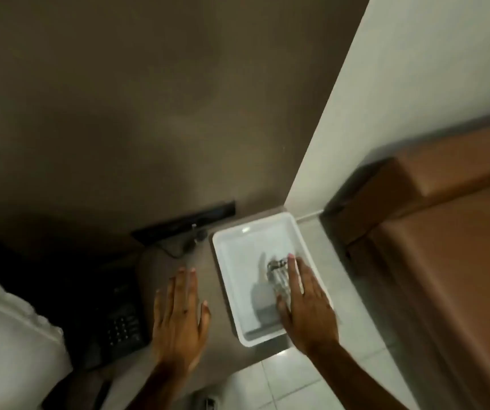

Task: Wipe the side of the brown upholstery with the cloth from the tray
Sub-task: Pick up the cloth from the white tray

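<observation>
A white tray (pixel 229 261) rests on a brown bedside surface near the wall corner. Inside it lies a crumpled grey-and-white cloth (pixel 279 276), partly covered by my right hand (pixel 306 306), which is stretched flat over the tray with fingers extended; whether it touches the cloth I cannot tell. My left hand (pixel 178 318) hovers open, fingers apart, over the surface just left of the tray, holding nothing. The brown upholstery (pixel 451 261) stands at the right, its darker side panel (pixel 353 220) facing the tray.
A black telephone (pixel 119 318) sits left of my left hand, with a dark power strip (pixel 184 223) and cable behind it by the brown wall. White bedding (pixel 10 335) fills the lower left. Pale floor tiles (pixel 282 383) show below the tray.
</observation>
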The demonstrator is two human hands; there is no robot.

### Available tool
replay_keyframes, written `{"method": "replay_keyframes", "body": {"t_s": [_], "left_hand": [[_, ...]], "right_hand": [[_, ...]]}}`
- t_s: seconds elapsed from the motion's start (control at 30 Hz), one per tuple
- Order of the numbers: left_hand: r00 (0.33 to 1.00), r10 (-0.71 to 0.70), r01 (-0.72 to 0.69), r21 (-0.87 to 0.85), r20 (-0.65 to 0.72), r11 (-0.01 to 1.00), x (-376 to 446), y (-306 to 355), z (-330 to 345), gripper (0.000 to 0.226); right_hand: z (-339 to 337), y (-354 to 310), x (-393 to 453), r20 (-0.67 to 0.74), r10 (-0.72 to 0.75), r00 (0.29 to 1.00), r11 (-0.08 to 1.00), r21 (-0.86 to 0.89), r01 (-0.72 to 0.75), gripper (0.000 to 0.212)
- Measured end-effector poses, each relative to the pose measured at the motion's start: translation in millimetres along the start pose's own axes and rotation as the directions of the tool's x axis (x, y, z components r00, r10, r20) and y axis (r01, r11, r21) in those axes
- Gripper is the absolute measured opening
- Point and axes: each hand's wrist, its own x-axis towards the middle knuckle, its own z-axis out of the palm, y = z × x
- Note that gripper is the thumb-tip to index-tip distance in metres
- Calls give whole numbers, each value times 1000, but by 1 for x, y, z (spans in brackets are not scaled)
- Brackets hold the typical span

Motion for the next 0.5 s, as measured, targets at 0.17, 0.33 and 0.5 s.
{"method": "replay_keyframes", "body": {"t_s": [0.17, 0.33, 0.5], "left_hand": [[999, -21, 19, 49, 25, 999, 18, -24, 115, 64], [997, -64, 65, -33, 43, 997, 14, -27, 176, 72], [996, -62, 64, -42, 58, 997, 12, -26, 178, 73]], "right_hand": [[83, 40, 56, 165, 137, 977, 985, -124, -117, 82], [108, 45, 68, 15, 144, 989, 974, -179, -139, 68], [93, 52, 71, 26, 109, 994, 984, -144, -104, 72]]}}
